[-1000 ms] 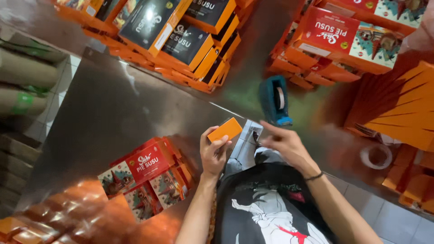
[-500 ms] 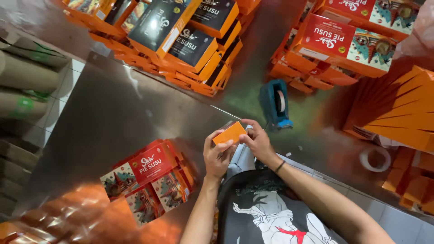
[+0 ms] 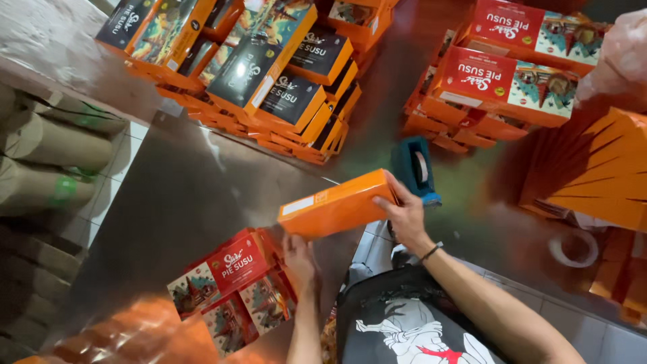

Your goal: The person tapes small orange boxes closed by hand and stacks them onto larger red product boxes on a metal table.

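Observation:
I hold a flat orange carton point(image 3: 337, 205) up over the metal table point(image 3: 182, 195), its orange underside turned toward me. My right hand point(image 3: 403, 214) grips its right end. My left hand point(image 3: 298, 256) is under its left end, fingers on the lower edge. Just behind the carton's right end stands a blue tape dispenser point(image 3: 416, 168) on the table.
A stack of red printed cartons point(image 3: 232, 286) lies at the near left. Black-and-orange cartons point(image 3: 269, 81) are piled at the back, red ones point(image 3: 512, 81) at the back right, flat orange sheets point(image 3: 600, 168) on the right. A tape roll point(image 3: 573, 248) lies near them. Cardboard tubes point(image 3: 47, 148) are at left.
The orange carton has come up nearer to me and turned broadside. My right hand came off the tape dispenser and took the carton's right end; my left hand slid beneath it.

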